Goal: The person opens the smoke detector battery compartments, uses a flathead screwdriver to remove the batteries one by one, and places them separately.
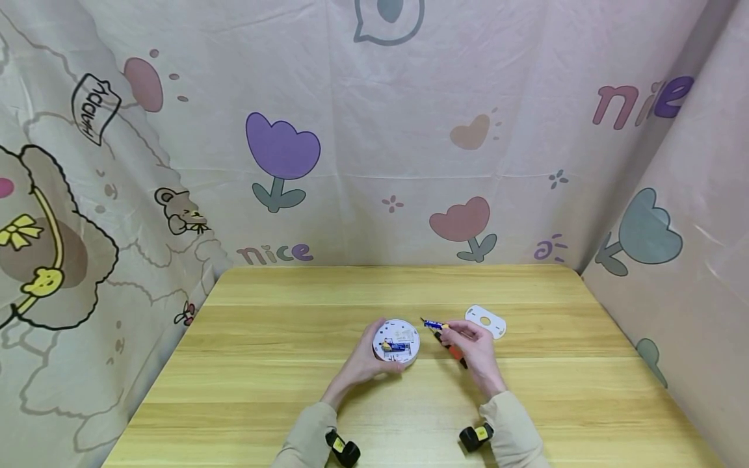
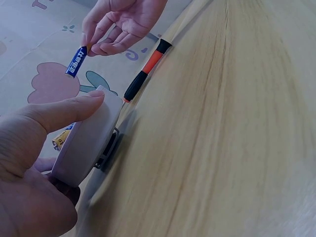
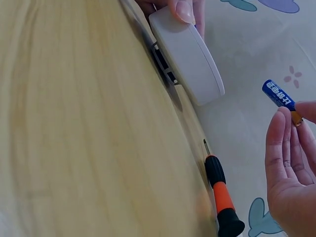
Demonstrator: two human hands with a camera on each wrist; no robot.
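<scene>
My left hand (image 1: 364,361) grips a round white device (image 1: 405,333) by its rim, fingers on the far side and thumb on the near side. Its open back faces up, and a blue-and-yellow battery (image 1: 398,347) lies at the compartment there. In the left wrist view the yellow end of that battery (image 2: 60,140) sticks out past the device. To the right, my right hand (image 1: 476,351) pinches a second blue-and-yellow battery (image 3: 278,94) by its yellow end, its blue end pointing toward the device. A dark bracket-like piece (image 2: 107,149) shows on the device's underside in the left wrist view.
Between the hands, partly under the right one, a screwdriver (image 1: 456,353) with an orange-and-black handle lies on the wooden table (image 1: 281,338). Behind the right hand is a white rounded plate (image 1: 496,326) with a central hole. Printed cloth (image 1: 374,130) hangs behind the table and along its sides.
</scene>
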